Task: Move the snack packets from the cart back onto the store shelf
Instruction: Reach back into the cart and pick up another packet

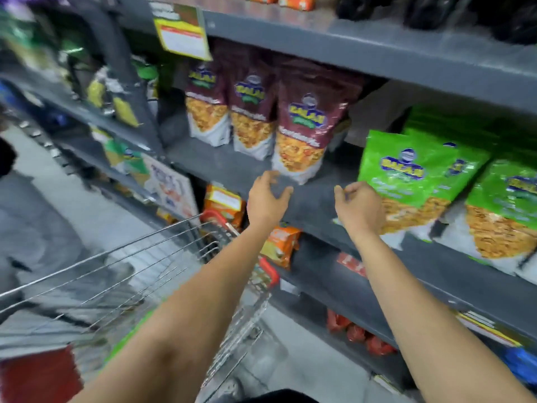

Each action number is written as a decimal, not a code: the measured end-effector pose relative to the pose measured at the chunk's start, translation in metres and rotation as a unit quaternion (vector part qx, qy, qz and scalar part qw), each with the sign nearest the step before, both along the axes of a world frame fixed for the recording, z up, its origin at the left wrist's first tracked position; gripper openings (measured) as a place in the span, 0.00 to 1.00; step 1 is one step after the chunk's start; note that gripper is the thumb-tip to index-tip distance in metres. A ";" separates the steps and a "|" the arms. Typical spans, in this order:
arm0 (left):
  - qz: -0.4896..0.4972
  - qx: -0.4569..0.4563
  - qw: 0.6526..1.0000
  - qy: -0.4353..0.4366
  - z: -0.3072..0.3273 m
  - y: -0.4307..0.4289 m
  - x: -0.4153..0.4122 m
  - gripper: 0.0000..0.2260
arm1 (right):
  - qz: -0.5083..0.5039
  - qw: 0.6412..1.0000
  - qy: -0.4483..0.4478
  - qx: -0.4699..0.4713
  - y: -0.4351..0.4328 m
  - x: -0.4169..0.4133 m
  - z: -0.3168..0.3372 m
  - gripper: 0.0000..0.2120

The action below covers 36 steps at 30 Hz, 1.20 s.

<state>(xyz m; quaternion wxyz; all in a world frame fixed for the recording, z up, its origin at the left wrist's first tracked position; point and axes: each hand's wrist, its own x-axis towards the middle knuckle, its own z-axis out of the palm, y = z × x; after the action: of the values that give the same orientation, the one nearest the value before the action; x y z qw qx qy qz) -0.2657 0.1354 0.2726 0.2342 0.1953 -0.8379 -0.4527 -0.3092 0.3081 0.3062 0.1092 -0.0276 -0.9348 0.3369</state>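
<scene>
Three maroon snack packets stand in a row on the grey store shelf (232, 167); the nearest maroon packet (308, 123) is just beyond my hands. My left hand (268, 199) hovers below its bottom edge, fingers spread, holding nothing. My right hand (359, 203) is a little to the right with fingers loosely curled, empty, beside the green snack packets (418, 167). The wire cart (139, 274) sits at lower left under my left arm; a green packet edge (130, 335) shows inside it.
Orange packets (280, 245) sit on the shelf below, red ones (354, 333) lower still. A yellow price tag (183, 33) hangs from the upper shelf. The aisle floor (66, 199) runs away at left. The frame is blurred by motion.
</scene>
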 end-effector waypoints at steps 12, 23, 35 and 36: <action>0.266 0.027 0.939 -0.216 -0.142 -0.184 0.252 0.19 | 0.294 0.940 -0.120 0.124 -0.233 0.111 -0.134 0.15; 0.193 0.101 0.864 -0.455 -0.276 -0.208 0.332 0.23 | 0.266 0.871 -0.355 0.209 -0.275 0.197 -0.287 0.13; 0.043 0.083 0.854 -0.511 -0.327 -0.227 0.303 0.13 | 0.229 0.764 -0.555 0.238 -0.285 0.219 -0.373 0.20; 0.042 0.084 0.852 -0.514 -0.329 -0.227 0.302 0.12 | 0.227 0.758 -0.563 0.238 -0.283 0.221 -0.378 0.20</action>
<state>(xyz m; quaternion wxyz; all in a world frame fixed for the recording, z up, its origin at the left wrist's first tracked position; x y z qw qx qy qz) 0.0358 -0.0917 -0.0564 -0.2288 0.4544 -0.7883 -0.3461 -0.0883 0.0246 -0.0717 -0.5130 0.0276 -0.8569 0.0424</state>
